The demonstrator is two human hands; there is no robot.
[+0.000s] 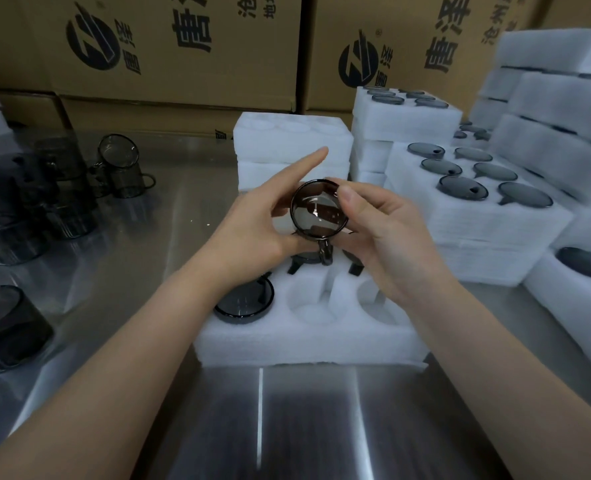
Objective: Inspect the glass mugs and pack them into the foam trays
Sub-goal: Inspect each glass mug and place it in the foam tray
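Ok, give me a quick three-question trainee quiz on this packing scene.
1. Which hands hold the raised mug? A left only, B right only, C both.
2. Fill in: in the front tray, the front row's one packed mug sits on the ___.
3. True or false: the front tray is full.
Key: 1 C, left hand and right hand; 2 left; 3 false.

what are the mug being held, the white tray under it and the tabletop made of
mug: looks like smoke-tinted glass, glossy; it is see-through and shows sharp highlights.
tray: white foam, matte, with soft fuzzy edges and round cut pockets.
tabletop: probably brushed stainless steel, judging by the grey sheen and streaked reflections.
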